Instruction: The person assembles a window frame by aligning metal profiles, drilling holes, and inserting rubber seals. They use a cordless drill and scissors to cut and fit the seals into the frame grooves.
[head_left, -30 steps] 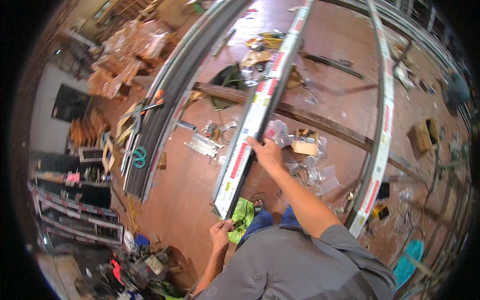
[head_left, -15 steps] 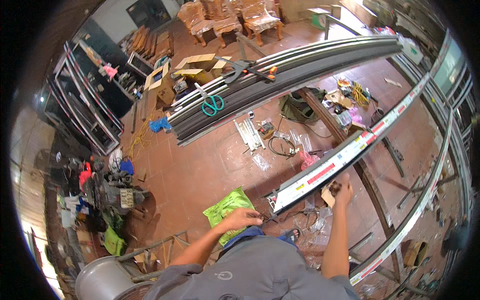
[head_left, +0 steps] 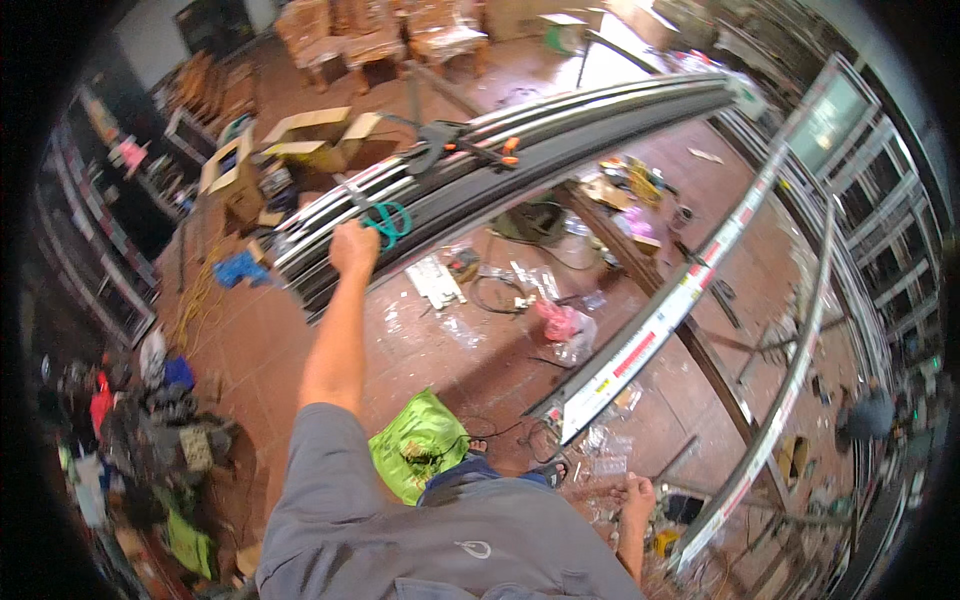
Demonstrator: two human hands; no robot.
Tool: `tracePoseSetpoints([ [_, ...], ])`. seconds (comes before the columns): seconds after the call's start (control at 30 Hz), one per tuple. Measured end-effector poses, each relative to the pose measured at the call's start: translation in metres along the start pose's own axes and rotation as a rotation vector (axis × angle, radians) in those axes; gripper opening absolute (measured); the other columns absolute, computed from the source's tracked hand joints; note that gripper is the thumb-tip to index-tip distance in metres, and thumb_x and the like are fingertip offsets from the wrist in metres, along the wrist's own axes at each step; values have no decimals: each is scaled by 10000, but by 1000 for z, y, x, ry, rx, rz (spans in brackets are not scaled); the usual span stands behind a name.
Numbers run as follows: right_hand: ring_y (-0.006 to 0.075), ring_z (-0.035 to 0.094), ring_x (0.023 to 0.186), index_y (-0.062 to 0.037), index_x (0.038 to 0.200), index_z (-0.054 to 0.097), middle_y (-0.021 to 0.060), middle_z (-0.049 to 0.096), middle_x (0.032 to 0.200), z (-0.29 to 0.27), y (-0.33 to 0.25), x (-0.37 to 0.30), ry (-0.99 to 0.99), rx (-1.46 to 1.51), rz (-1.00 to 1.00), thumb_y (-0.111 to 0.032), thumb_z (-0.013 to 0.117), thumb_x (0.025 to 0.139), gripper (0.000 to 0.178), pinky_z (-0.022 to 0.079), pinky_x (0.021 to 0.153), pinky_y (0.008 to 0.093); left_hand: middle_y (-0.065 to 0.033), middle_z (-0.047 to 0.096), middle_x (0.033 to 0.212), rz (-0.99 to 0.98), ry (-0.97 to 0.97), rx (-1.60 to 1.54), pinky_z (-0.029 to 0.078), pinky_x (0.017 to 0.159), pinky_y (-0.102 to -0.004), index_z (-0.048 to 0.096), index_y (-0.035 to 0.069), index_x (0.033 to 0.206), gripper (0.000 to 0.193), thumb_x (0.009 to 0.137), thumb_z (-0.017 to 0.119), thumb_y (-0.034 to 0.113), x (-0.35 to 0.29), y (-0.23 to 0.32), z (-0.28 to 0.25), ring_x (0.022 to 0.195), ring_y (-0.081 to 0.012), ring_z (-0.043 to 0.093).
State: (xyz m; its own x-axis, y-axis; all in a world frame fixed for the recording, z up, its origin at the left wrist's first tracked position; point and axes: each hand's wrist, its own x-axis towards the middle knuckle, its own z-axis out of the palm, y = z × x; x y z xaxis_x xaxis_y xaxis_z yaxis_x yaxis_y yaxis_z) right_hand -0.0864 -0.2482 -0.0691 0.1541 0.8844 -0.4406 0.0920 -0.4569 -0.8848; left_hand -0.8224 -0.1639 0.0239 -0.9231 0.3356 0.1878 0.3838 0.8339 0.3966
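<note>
My left hand (head_left: 354, 250) is stretched out to the dark stack of metal profiles (head_left: 480, 180). Its fingers are curled at the teal handles of a pair of scissors (head_left: 390, 224), which lie on that stack. Low on my right side hangs my right hand (head_left: 634, 494), its fingers drawn together; anything in them is too small to make out. Between the hands runs a long profile with white printed film (head_left: 640, 345), its cut near end close to my body. A black-and-orange clamp tool (head_left: 440, 148) lies farther along the stack.
By my feet lies a bright green sack (head_left: 418, 445). A brown beam (head_left: 715, 365) crosses beneath the profiles, and another filmed profile (head_left: 760, 445) curves along the right. Plastic scraps and a pink bag (head_left: 556, 320) litter the tiled floor. Open cardboard boxes (head_left: 318, 135) stand far left.
My left hand has gone from beside the long profile's near end forward to the scissors. My right hand has dropped from the profile's edge to my right side. The view has shifted.
</note>
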Motion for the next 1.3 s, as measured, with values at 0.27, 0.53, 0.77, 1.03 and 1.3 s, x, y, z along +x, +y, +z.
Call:
tracePoseSetpoints([
  [0.27, 119, 620, 681, -20, 935, 651, 40, 667, 808, -4, 17, -55, 118, -198, -180, -228, 650, 1047, 236, 521, 652, 287, -118, 748, 865, -7, -203, -1047, 543, 612, -330, 744, -33, 1028, 168, 969, 668, 104, 8, -13, 3, 702, -185, 708],
  [0.53, 244, 722, 975, 47, 1269, 641, 148, 726, 1082, 73, -114, -77, -435, 155, -255, -252, 616, 1085, 352, 582, 904, 380, -100, 759, 929, 319, -431, -1386, 533, 551, -273, 713, -16, 1135, 180, 986, 612, -12, -204, 29, -112, 637, -123, 647],
  [0.77, 290, 687, 1136, 4, 1461, 520, 165, 667, 1295, 98, -161, -114, -923, 390, -83, -319, 607, 1077, 509, 547, 1047, 464, -119, 766, 901, 704, -530, -1223, 588, 639, -311, 742, 27, 1067, 255, 859, 666, -100, -411, 70, -121, 719, -190, 748],
  [1.03, 226, 714, 1075, 5, 1358, 580, 137, 720, 1194, -13, -107, -121, -714, 111, -36, -215, 851, 864, 604, 593, 913, 376, -175, 750, 948, 1013, -620, -1114, 607, 754, -399, 730, 25, 1090, 241, 852, 732, -14, -522, 73, -127, 859, -334, 757],
  [1.3, 180, 701, 745, -12, 1134, 577, 118, 704, 951, -53, -55, -125, -490, 129, -13, -203, 822, 863, 411, 580, 690, 322, -50, 730, 953, 49, -781, -904, 534, 792, -317, 722, -5, 1151, 236, 982, 729, 160, -545, 5, -48, 875, -147, 665],
])
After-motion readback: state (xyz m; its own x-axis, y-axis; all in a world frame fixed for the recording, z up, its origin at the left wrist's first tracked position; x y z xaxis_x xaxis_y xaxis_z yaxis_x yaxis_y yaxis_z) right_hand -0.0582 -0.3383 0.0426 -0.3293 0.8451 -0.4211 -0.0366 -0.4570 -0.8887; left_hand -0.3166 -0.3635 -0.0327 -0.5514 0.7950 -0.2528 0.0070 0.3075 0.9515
